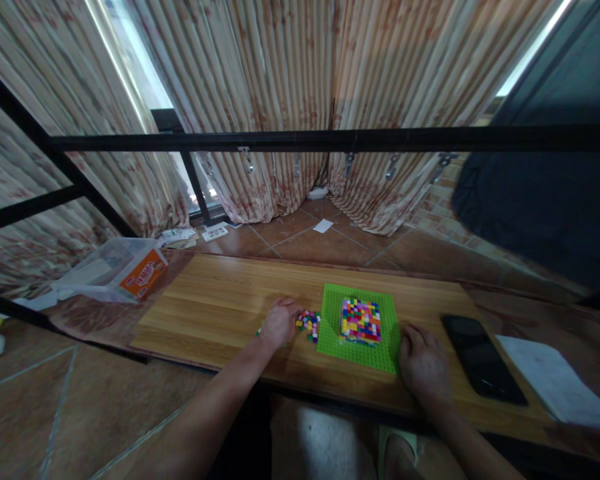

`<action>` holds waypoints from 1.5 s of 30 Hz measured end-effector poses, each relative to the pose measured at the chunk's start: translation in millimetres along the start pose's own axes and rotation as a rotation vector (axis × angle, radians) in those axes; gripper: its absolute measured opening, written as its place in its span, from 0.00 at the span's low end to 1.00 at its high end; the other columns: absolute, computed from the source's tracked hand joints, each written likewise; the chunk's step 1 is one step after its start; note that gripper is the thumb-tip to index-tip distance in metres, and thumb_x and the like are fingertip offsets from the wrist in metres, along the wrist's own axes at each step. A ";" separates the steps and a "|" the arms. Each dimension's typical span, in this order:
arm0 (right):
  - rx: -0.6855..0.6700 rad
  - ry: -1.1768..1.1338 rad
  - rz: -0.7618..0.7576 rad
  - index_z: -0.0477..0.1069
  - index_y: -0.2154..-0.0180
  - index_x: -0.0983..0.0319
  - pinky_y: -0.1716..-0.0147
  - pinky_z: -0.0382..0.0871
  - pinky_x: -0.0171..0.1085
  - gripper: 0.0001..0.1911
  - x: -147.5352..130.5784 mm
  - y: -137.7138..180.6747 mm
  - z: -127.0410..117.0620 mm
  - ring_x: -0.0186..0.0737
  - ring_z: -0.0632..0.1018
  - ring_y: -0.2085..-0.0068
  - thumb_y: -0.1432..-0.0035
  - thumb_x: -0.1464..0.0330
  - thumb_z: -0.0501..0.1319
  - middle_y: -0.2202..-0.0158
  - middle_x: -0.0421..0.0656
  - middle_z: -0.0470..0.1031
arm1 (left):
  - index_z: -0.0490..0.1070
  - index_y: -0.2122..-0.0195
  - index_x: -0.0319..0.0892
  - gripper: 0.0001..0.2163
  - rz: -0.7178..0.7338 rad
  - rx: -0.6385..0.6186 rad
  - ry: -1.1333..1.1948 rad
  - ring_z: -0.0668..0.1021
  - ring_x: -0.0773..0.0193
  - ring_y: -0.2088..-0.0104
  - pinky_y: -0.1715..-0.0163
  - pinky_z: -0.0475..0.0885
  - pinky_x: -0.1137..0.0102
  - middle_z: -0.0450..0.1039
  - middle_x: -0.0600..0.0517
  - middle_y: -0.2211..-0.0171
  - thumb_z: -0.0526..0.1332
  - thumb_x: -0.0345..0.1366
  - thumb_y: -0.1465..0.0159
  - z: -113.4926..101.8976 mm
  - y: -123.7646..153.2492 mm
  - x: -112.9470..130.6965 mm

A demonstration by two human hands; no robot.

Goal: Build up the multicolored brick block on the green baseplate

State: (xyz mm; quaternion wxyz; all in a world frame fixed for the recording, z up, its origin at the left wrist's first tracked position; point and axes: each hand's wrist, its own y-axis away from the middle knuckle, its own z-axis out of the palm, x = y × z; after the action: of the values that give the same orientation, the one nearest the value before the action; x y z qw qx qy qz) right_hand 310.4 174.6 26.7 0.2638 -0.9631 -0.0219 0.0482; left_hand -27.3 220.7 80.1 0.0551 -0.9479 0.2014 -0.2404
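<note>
A bright green studded baseplate (333, 310) lies on the wooden table. On its middle stands a low square block of stacked toy bricks (361, 321) in many colours. Loose small bricks (309, 321) are heaped just left of the plate. My left hand (279, 322) is at the left side of this heap, fingers bent and drawn together; anything between the fingertips is hidden. A few green pieces show by its wrist. At the plate's right edge rests my right hand (424, 360), its fingers curled closed. Whether they hold something cannot be seen.
A black phone (483, 360) lies right of my right hand, with a white sheet (555, 377) beyond it. A clear plastic box (107, 267) with an orange label stands past the table's left end. A black metal rail (300, 141) crosses before the curtains (280, 67).
</note>
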 end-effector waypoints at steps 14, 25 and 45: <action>0.011 0.001 -0.013 0.70 0.57 0.66 0.54 0.65 0.44 0.14 3.7 0.6 5.4 0.47 0.71 0.54 0.41 0.70 0.50 0.55 0.51 0.72 | 0.74 0.66 0.43 0.12 -0.075 -0.009 -0.024 0.73 0.63 0.61 0.56 0.67 0.68 0.72 0.51 0.66 0.53 0.24 0.41 2.8 -3.6 7.2; 0.005 -0.013 0.001 0.70 0.57 0.65 0.55 0.64 0.43 0.14 2.4 -0.9 3.6 0.46 0.71 0.55 0.42 0.69 0.50 0.57 0.50 0.72 | 0.68 0.50 0.43 0.15 -0.193 -0.021 0.012 0.76 0.62 0.57 0.54 0.68 0.68 0.76 0.48 0.57 0.47 0.32 0.34 2.8 -0.1 22.5; 0.006 0.022 -0.041 0.70 0.57 0.66 0.53 0.65 0.46 0.17 10.9 2.3 14.1 0.50 0.72 0.53 0.42 0.67 0.49 0.56 0.53 0.73 | 0.74 0.59 0.44 0.12 -0.369 0.181 0.132 0.77 0.63 0.58 0.54 0.71 0.66 0.77 0.50 0.60 0.54 0.27 0.40 -41.5 73.9 -40.1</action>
State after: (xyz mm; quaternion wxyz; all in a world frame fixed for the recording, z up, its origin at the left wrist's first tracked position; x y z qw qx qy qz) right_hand 319.8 180.4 12.5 0.2677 -0.9622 -0.0388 0.0322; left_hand -105.6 169.3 84.3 0.0817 -0.9421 0.0053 -0.3252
